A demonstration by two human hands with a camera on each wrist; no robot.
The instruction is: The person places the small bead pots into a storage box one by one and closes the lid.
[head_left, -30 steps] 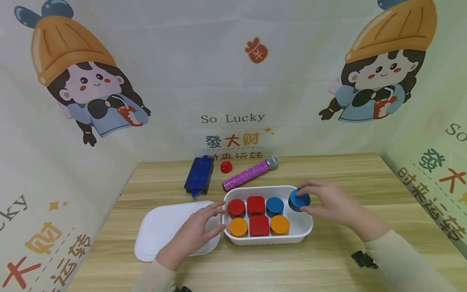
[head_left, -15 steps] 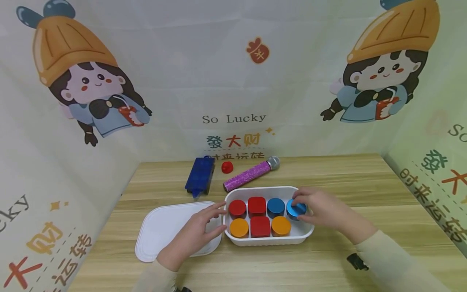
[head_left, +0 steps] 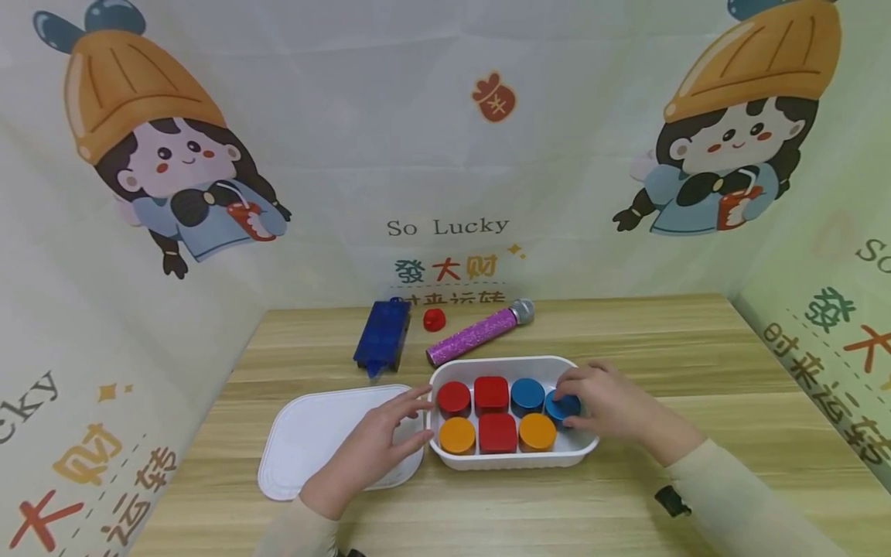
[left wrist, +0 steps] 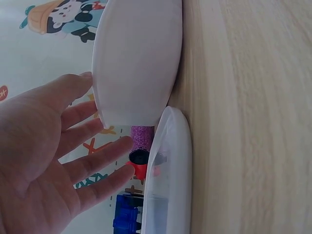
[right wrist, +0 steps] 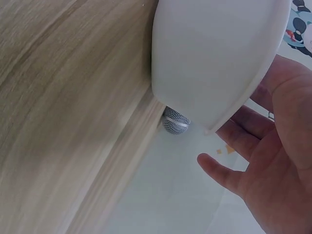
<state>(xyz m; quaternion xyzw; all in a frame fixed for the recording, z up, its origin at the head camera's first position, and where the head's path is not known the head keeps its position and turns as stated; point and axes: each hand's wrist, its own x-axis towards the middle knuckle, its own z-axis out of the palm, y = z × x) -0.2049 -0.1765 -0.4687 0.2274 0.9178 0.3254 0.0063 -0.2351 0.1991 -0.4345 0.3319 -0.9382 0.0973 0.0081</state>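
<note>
A white oblong container [head_left: 515, 462] with round and square blocks inside stands in the middle of the table. At its right end, my right hand [head_left: 612, 402] grips a blue round block [head_left: 565, 407] between thumb and fingers, down among the others. Beside it sit another blue round block [head_left: 527, 394] and an orange round block [head_left: 537, 432]. Red and orange blocks fill the left part. My left hand [head_left: 372, 449] has its fingers spread, with fingertips right at the container's left rim. In the right wrist view, the container's wall hides the right fingertips and the block.
A white lid [head_left: 306, 441] lies on the table left of the container, partly under the left hand. Behind are a dark blue toy-like object [head_left: 383, 336], a small red piece [head_left: 434, 319] and a glittery purple microphone [head_left: 476, 334]. Printed cloth walls [head_left: 578, 263] enclose the table.
My right hand has moved the blue round block leftward and down into the container's right end, close to the other blue one. The left hand has stayed at the rim.
</note>
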